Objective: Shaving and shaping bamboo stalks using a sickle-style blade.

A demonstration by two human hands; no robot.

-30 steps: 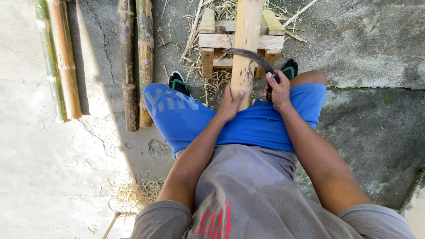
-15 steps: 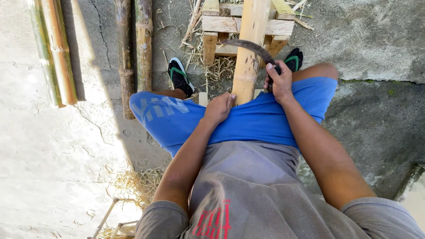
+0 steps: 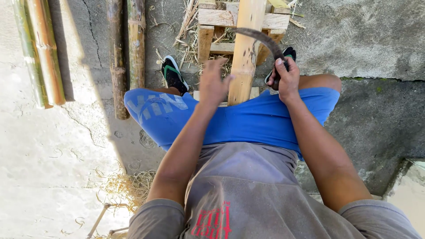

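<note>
The gray concrete ground (image 3: 376,40) fills most of the frame, sunny at the left and shaded at the right. A person sits in the middle, in blue shorts (image 3: 248,119) and a gray shirt (image 3: 248,194), looking down at their own lap.

Four long bamboo poles lie on the ground in the upper left. Two are green and yellow (image 3: 40,53) and two are brown (image 3: 126,48). They all run up and down the frame.

A thick, pale bamboo piece (image 3: 245,53) stands in the top middle, between the person's knees. Its long side runs up and down the frame, and its lower end comes to the edge of the shorts. Behind it is a small wooden frame (image 3: 212,20) with dry shavings around it.

A dark curved blade (image 3: 259,37) lies across the bamboo piece, from the left side over to the right.

The right hand (image 3: 285,79) is closed tight around the blade's handle, just to the right of the bamboo piece. The left hand (image 3: 212,82) is open with loose, blurred fingers. It sits just to the left of the bamboo piece, maybe touching it, but I cannot tell. Both hands are very near the bamboo, one on each side.

A black sandal (image 3: 173,75) shows at the left knee.
</note>
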